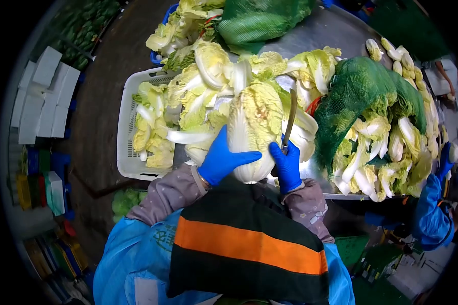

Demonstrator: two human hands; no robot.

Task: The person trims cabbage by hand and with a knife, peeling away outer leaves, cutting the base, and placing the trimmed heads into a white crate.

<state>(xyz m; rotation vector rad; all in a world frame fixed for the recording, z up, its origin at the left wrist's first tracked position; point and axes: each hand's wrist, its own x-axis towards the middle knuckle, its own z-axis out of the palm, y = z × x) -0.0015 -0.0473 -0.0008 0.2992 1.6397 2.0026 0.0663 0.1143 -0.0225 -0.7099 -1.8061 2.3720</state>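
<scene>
A large napa cabbage (257, 127) is held close in front of me, its pale base toward me and its leafy end away. My left hand (223, 158), in a blue glove, grips its left side with the thumb across the front. My right hand (288, 166), also gloved, is closed around a knife (290, 114) whose narrow blade points up and away. That hand's thumb presses against the cabbage's right side. Loose cabbage leaves (201, 94) lie on the metal table behind and left of the cabbage.
A white plastic basket (124, 134) with leaves stands at left. Green mesh bags (359, 86) (262, 25) lie at right and at the back. Cabbage pieces (371, 157) are heaped on the right. Another person in a blue sleeve (432, 213) works at far right. White boxes (48, 101) are stacked at far left.
</scene>
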